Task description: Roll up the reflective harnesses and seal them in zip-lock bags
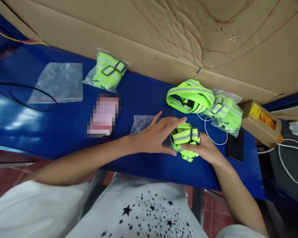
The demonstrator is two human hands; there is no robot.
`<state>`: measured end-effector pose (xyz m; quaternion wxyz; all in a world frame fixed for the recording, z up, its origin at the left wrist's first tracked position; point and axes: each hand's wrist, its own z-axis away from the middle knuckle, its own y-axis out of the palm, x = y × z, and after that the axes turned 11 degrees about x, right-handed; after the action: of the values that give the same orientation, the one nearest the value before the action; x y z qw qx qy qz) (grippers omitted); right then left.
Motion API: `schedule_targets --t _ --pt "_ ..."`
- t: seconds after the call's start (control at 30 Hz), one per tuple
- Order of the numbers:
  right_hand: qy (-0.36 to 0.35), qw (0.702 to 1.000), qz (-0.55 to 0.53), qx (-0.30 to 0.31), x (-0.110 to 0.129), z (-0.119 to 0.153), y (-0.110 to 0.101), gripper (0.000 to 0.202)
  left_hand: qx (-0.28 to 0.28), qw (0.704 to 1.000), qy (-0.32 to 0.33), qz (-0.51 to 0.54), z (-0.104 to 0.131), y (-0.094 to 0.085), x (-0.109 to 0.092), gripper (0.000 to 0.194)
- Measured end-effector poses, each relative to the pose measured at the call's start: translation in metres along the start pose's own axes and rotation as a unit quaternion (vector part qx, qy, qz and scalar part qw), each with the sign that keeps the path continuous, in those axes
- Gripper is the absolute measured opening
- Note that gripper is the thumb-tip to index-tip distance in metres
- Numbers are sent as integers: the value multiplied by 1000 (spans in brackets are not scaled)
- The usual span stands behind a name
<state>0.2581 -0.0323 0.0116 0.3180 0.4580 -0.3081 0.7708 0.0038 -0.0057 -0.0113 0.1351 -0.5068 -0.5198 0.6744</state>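
On the glossy blue table (144,96), from the left, a thin black cable (22,86) loops over a flat, clear plastic zip bag (62,81). Next come a clear bag packed with fluorescent yellow-green, grey-striped webbing (106,71) and, nearer the person, a pixelated pinkish rectangular object (104,115). A crumpled clear plastic bag (139,123) lies partly under the left hand (155,134), whose thumb and forefinger are spread wide at the left end of a folded yellow-green webbing bundle with black buckles (187,140); whether they have hold of the plastic there, I cannot tell. Beyond the bundle sits a loose yellow-green webbing coil (190,91). The right hand (207,147) is closed around the bundle's right side, thumb across its top. Farther right are a thin white cable (216,142), a second packed clear bag (227,114), a black phone (235,145) and an open brown cardboard box with orange contents (257,130).
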Motion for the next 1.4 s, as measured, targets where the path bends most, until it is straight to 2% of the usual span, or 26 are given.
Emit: schedule_targets --t 0.1,0.27,0.37,0.53,0.67,0.8,0.9,0.97,1.03,1.1,1.23,1.33,1.4 --pt "15 999 33 2 1 1 -2 42 27 1000 3 0 -1 0 9 116" --pt "-2 998 13 56 -1 3 -3 52 19 998 28 -45 -3 3 11 106" --pt "-42 999 11 22 0 5 -1 55 7 998 31 -49 -2 1 5 101" --pt "-35 996 64 -49 7 7 6 36 8 1000 -12 2 1 -9 -3 96" --pt "-59 989 134 -36 10 10 8 34 13 999 -20 29 2 -15 -7 95" --pt "-112 968 223 -24 11 14 7 35 23 999 -37 32 2 -20 -12 100" --pt "-155 951 269 -8 11 15 8 37 58 996 -62 17 1 -23 -16 104" --pt "-162 942 294 -2 11 16 9 37 83 994 -67 11 1 -25 -19 99" --pt "-158 926 343 -19 12 16 11 37 90 994 -61 2 0 -26 -21 91" --pt "-145 901 406 -36 14 16 14 37 73 996 -57 -14 -2 -26 -24 87" --pt "-116 866 487 -8 20 15 16 40 38 997 -47 -39 -4 -24 -28 88" --pt "-102 863 495 14 23 13 14 42 39 996 -34 -68 -5 -25 -32 88" --pt "-81 874 478 24 24 13 10 52 46 995 -33 -86 -5 -28 -35 89"
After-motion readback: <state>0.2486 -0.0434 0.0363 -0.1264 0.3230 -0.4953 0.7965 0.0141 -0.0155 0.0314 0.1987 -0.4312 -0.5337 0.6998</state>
